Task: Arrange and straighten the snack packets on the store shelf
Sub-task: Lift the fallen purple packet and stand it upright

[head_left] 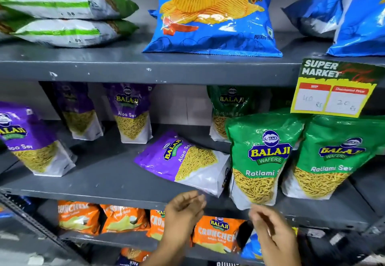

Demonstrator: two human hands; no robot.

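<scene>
At the bottom centre of the frame both hands are raised in front of the middle shelf (104,184), empty. The left hand (183,209) has its fingers loosely curled and half open, just below the white bottom corner of a purple packet (183,161); I cannot tell whether it touches the corner. The right hand (270,226) is also loosely open, just under the bottom edge of a green packet (262,161), holding nothing. Both look blurred, so they are probably moving.

The purple packet lies flat and slanted in the middle of the frame, its top pointing to the upper left, while its neighbours stand upright. It seems to be the one that needs standing up, and the left hand is well placed to catch it. The green packet beside it leans slightly forward over the shelf edge, with another green packet (333,157) upright to its right.

Farther back, two purple packets (133,113) stand against the rear wall, and one more (27,138) stands at the left edge. A yellow price tag (333,91) hangs from the upper shelf at the right. On that shelf, at the top of the frame, a blue chip bag (214,16) stands facing out.
</scene>
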